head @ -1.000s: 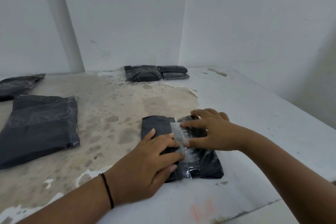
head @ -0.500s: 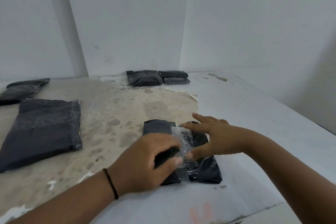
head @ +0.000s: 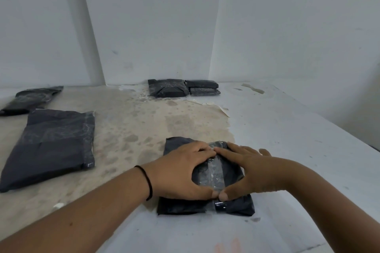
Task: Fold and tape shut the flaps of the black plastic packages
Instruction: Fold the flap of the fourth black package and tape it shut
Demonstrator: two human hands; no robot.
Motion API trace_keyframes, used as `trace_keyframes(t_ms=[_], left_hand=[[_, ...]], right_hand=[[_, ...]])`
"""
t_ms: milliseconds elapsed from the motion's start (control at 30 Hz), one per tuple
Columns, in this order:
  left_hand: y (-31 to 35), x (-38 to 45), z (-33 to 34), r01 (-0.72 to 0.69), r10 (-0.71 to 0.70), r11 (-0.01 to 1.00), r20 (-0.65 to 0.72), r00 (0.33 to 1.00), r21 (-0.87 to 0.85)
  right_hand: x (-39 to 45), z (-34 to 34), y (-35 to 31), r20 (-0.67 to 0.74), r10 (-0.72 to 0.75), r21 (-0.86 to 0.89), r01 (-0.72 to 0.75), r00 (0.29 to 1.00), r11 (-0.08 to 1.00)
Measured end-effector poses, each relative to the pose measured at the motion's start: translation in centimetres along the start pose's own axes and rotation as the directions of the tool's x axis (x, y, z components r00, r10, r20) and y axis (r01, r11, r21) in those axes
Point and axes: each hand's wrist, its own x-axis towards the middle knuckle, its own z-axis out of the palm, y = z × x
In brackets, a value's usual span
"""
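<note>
On the counter (head: pixel 287 139), the left hand (head: pixel 181 172) and right hand (head: pixel 248 172) lay flat, fingers spread, pressing clear tape (head: pixel 214 172) across the black package (head: pixel 178 206), which looked soft, light, slippery, best pinned by its edges.

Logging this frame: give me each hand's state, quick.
Left hand: open, flat, pressing on the black package.
Right hand: open, flat, pressing the clear tape on that package.
</note>
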Motion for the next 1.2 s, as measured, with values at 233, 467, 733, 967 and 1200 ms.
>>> trace_keyframes(t_ms=[233,467,733,967,1200], left_hand=[[0.3,-0.4,-1.0,0.0,-0.039,0.983,0.21,0.977,0.185],[-1.3,-3.6,-1.0,0.038,-0.047,0.996,0.121,0.992,0.082],[-3.3,-8.3,-0.7,0.094,-0.108,0.987,-0.106,0.988,-0.13],[-4.3,-8.8,-2.0,0.011,-0.525,0.398,-0.219,0.822,-0.917],[-3.8,-8.7,-5.9,-0.214,-0.478,-0.088,-0.147,0.866,-0.973]], right_hand=[[-1.3,0.7,-0.8,-0.2,0.006,0.029,0.0,0.98,1.0],[-4.7,4.4,-3.1,-0.464,-0.283,-0.346,0.122,0.84,0.93],[-3.0,6.0,-3.1,-0.69,-0.543,-0.571,0.101,0.478,0.815],[-3.1,-0.8,-7.6,-0.826,0.286,0.486,0.358,0.487,0.797],[1.2,-3.2,-12.9,-0.419,0.25,0.907,0.39,0.873,0.159]])
